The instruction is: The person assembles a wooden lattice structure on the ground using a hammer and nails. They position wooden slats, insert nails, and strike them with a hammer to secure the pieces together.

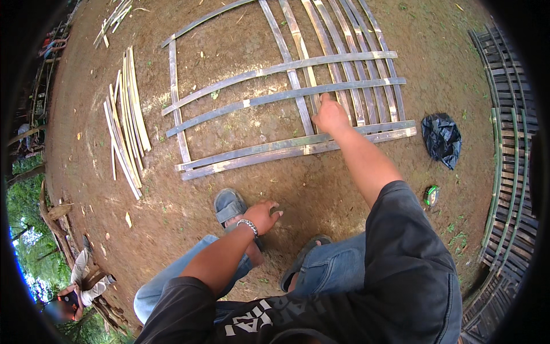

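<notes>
A lattice of split bamboo slats (260,99) lies on the ground in front of me, long crosswise slats over upright ones. My right hand (333,116) reaches into its lower right part. The index finger is stretched to the lower edge of a crosswise slat, and the thumb points aside over an upright slat (301,106); the other fingers are mostly hidden. Two crosswise slats (240,162) lie close together at the near side. Over my left shin, near the sandal (230,205), hangs my left hand (261,217) with a chain bracelet, fingers loosely apart and holding nothing.
Loose bamboo strips (127,123) lie at left, more strips (114,22) farther off. On the right are a black plastic bag (441,140), a green tape measure (431,195) and a large slatted bamboo panel (507,155). A person (77,292) sits at the lower left.
</notes>
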A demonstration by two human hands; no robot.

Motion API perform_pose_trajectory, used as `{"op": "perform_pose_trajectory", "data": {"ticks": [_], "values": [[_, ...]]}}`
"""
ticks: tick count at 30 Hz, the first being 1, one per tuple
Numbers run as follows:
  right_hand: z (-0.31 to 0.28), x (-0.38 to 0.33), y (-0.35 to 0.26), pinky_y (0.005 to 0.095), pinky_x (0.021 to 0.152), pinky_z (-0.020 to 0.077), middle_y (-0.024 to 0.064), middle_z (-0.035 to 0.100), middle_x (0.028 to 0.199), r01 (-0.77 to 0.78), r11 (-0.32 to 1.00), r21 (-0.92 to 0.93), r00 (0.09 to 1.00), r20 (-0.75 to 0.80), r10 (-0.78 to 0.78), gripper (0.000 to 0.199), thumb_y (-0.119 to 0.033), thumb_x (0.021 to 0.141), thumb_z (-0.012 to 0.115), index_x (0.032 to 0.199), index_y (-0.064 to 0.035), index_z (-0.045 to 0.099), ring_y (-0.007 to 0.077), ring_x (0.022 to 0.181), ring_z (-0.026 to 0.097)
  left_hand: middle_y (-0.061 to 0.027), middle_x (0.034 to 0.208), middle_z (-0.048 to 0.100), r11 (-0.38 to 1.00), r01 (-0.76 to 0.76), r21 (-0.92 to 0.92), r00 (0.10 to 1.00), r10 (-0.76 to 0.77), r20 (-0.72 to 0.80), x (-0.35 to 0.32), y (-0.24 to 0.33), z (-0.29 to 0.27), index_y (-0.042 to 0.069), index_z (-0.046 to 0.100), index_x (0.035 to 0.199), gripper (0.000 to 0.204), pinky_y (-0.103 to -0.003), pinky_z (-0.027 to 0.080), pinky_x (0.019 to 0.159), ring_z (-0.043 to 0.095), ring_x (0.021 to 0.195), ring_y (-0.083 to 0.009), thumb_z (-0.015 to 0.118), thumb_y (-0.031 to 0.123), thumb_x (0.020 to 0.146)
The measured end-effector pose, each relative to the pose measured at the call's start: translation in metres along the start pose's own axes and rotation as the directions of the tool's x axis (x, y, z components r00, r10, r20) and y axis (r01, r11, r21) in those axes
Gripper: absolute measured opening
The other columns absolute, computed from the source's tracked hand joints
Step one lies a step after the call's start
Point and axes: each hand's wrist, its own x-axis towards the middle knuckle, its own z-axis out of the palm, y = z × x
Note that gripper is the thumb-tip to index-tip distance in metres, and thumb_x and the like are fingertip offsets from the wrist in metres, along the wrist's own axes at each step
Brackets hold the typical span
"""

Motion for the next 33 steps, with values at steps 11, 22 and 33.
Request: {"op": "perform_pose_trajectory", "data": {"ticks": [11, 22, 33], "values": [[-0.011, 0.005, 0.025, 0.0483, 0.102, 0.0539, 0.0272, 0.07, 0.122, 0.014, 0.997, -0.079, 1.0, -0.017, -0.015, 0.062, -0.022, 0.085, 0.076, 0.137, 0.0006, 0.049, 0.0418, 0.116, 0.067, -0.0227, 0.118, 0.069, 0.997, -0.058, -0.06, 0.995, 0.053, -0.084, 0.036, 0.016, -0.021, 0.005, 0.07, 0.124, 0.043, -0.045, 0.054, 0.091, 0.069, 0.096, -0.0378, 0.067, 0.039, 0.097], [-0.012, -0.01, 0.03, 0.0481, 0.103, 0.0531, 0.027, 0.069, 0.123, 0.016, 1.0, -0.013, 0.999, -0.028, -0.016, 0.065, -0.025, 0.085, 0.075, 0.139, 0.0016, 0.049, 0.0411, 0.119, 0.065, -0.0228, 0.121, 0.069, 0.999, -0.009, -0.05, 0.993, 0.003, -0.121, 0.058, 0.033, -0.039, 0.005, 0.07, 0.123, 0.042, -0.047, 0.054, 0.093, 0.069, 0.103, -0.04, 0.067, 0.039, 0.097], [-0.027, -0.032, 0.048, 0.0489, 0.105, 0.0515, 0.0245, 0.067, 0.128, 0.048, 0.998, 0.043, 0.996, -0.083, -0.044, 0.059, -0.025, 0.089, 0.072, 0.143, -0.0084, 0.054, 0.0414, 0.12, 0.064, -0.0195, 0.127, 0.065, 0.969, -0.087, 0.23, 0.873, 0.186, -0.452, 0.089, 0.019, -0.076, 0.004, 0.068, 0.121, 0.042, -0.046, 0.047, 0.107, 0.06, 0.122, -0.0389, 0.077, 0.026, 0.087]]}}
